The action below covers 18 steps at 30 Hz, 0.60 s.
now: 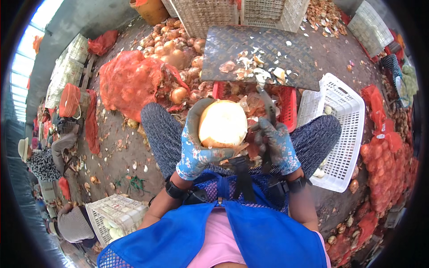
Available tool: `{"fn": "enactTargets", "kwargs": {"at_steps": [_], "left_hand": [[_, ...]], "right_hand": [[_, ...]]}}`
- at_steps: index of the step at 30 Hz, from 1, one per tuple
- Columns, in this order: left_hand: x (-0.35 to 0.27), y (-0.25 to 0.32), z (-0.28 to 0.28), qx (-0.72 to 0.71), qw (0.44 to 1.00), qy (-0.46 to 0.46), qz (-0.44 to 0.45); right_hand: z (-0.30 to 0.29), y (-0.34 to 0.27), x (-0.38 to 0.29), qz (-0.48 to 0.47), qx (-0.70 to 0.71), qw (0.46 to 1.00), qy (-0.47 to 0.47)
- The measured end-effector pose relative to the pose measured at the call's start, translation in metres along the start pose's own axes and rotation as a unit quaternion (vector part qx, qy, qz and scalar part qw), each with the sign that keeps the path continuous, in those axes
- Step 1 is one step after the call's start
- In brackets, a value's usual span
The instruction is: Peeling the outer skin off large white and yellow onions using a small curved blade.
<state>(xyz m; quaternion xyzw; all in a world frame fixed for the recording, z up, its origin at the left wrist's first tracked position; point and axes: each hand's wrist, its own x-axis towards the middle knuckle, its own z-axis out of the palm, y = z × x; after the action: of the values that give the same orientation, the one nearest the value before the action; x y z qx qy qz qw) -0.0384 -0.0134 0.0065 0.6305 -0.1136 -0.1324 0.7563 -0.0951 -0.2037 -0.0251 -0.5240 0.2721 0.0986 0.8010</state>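
Observation:
A large onion (223,124), mostly peeled and bright white, rests in my left hand (197,142), which wears a floral glove with a grey coating. Its fingers wrap the onion's left side and the thumb lies below it. My right hand (278,145), gloved alike, is just right of the onion and closed around a dark narrow tool that looks like a knife (268,105), pointing away from me. Beneath both hands is a red plastic crate (288,109) with onion skins (259,102). A dark board (228,43) lies across its far side, bearing peel scraps (259,68).
An open red mesh sack of onions (130,83) and an onion pile (167,43) lie ahead on the left. White plastic crates stand at my right knee (348,134) and behind on the left (115,211). Filled sacks (385,164) line the right. People (43,164) sit far left.

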Motion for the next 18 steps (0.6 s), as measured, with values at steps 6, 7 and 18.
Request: {"fn": "enactTargets", "kwargs": {"at_steps": [6,7,18], "left_hand": [[0.022,0.016,0.001,0.147,0.938,-0.197,0.244],[0.025,0.021,0.002,0.146,0.937,-0.203,0.243],[0.021,0.012,0.018,-0.161,0.976,-0.108,-0.1]], "right_hand": [[0.007,0.042,0.021,0.09,0.299,0.902,-0.298],[0.006,0.045,0.021,0.088,0.423,0.787,-0.441],[0.01,0.005,0.014,-0.123,0.26,0.95,-0.12]]}}
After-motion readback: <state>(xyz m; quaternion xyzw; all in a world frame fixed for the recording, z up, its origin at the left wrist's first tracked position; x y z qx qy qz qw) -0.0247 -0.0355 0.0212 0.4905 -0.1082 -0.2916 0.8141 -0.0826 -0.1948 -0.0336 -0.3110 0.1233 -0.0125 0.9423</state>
